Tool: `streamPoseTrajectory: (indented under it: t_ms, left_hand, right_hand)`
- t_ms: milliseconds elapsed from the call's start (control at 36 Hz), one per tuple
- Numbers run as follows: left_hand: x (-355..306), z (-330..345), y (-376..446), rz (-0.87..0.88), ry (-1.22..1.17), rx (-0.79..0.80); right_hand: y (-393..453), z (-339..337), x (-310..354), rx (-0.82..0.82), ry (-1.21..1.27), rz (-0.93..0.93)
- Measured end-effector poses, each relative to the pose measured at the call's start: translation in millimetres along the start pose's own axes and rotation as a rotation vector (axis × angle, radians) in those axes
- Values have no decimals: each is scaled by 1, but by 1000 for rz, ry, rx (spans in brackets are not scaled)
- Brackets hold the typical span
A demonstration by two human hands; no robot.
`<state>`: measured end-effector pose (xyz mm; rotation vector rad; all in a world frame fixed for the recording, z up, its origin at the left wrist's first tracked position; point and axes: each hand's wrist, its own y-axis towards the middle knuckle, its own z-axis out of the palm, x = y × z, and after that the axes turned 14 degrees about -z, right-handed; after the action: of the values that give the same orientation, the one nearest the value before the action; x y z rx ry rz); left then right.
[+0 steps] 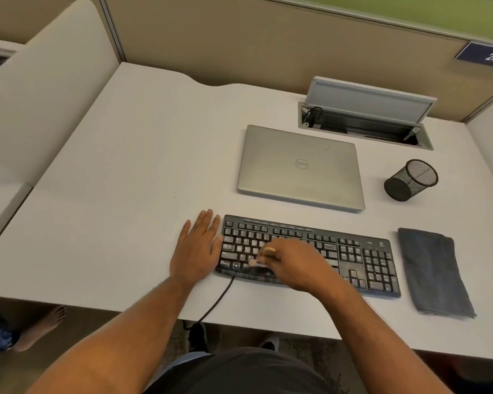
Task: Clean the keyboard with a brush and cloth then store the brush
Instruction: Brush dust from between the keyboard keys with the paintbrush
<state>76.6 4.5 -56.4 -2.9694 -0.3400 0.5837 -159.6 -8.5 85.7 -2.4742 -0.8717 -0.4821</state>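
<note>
A black keyboard (pixel 361 260) lies near the front of the white desk (pixel 126 180). My right hand (pixel 299 264) hovers over its left half and grips a small brush (pixel 263 255) with a wooden handle; the pale bristles touch the lower-left keys. My left hand (pixel 197 248) lies flat on the desk with straight fingers, against the keyboard's left edge. A dark folded cloth (pixel 432 271) lies on the desk just right of the keyboard. A black mesh pen cup (pixel 411 180) stands behind the cloth, with nothing visible inside it.
A closed silver laptop (pixel 300 166) lies behind the keyboard. An open cable hatch (pixel 364 123) is set in the desk at the back right. The keyboard's cable (pixel 216 301) runs over the front edge. Partition walls (pixel 268 46) enclose the desk.
</note>
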Motion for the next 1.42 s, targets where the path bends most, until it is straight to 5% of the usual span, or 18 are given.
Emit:
streamPoseTrajectory:
  t_ms: [167, 389, 806, 1000, 1417]
  left_hand:
    - [2, 3, 0, 6, -3, -18]
    - [2, 3, 0, 5, 23, -14]
    - [2, 5, 1, 6, 25, -30]
    - [2, 5, 2, 0, 42, -19]
    - [2, 3, 0, 10, 37, -32]
  right_hand:
    - [-11, -20, -13, 105, -132, 110]
    - [-8, -7, 16, -82, 243, 40]
    - [-29, -18, -30, 49, -74, 196]
    - [-21, -13, -6, -177, 406, 185]
    - [-56, -12, -41, -241, 232, 397]
